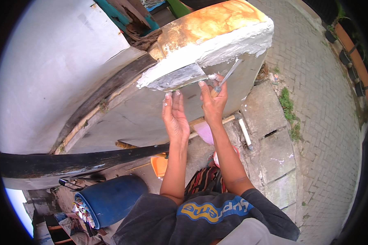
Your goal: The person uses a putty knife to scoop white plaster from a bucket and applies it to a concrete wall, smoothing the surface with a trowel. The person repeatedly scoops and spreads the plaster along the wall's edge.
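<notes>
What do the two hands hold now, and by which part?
The right hand grips a flat grey metal trowel by its handle. The left hand holds nothing; its fingertips touch the blade's lower edge.

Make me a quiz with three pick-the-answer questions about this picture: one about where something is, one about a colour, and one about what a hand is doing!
1. Where is the wet white plaster?
A. Along the edge of the orange-topped slab
B. Inside the barrel
C. On the brick paving

2. What colour is the barrel lying on the ground?
A. Red
B. Blue
C. Yellow

3. What is the right hand doing?
A. Hanging empty
B. Resting on the barrel
C. Gripping a trowel handle

Answers:
1. A: the white plaster runs along the rim of the slab, just above the hands.
2. B: the barrel at the lower left is blue.
3. C: the right hand is closed round the handle of the trowel, while the left hand reaches up flat, fingertips at the blade.
</notes>
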Available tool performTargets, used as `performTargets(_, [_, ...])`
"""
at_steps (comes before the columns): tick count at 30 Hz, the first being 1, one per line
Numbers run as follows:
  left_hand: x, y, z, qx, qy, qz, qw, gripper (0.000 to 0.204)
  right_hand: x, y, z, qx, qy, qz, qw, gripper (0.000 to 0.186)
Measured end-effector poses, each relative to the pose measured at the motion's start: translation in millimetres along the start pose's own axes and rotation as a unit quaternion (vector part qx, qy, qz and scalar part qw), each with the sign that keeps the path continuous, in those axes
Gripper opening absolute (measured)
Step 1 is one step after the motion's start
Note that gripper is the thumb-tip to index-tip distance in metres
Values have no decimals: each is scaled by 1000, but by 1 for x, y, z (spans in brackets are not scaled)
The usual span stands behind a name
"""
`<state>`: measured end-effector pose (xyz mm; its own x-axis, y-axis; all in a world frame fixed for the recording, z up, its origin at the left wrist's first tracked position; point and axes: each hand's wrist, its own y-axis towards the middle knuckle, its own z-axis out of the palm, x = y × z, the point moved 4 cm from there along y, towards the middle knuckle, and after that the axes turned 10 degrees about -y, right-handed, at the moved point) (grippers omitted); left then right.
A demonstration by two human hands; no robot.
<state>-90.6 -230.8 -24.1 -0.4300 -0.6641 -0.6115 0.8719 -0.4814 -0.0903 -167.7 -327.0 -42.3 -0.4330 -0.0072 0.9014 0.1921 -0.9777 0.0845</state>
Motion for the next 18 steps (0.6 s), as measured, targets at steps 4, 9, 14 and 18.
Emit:
performTargets(4, [-1, -1, 2, 8, -8, -4, 1000, 38, 9, 0, -1, 26, 10, -15, 999, 38])
performTargets(9, [-3, 2, 0, 26, -22, -10, 999, 44, 14, -1, -11, 126, -10, -47, 991, 32])
performTargets(14, [-5, -8, 0, 62, -36, -57, 996, 45, 18, -9, -24, 202, -83, -94, 971, 26])
performTargets(18, [-11, -30, 8, 97, -68, -134, 984, 48, 15, -24, -36, 206, -122, -123, 963, 22])
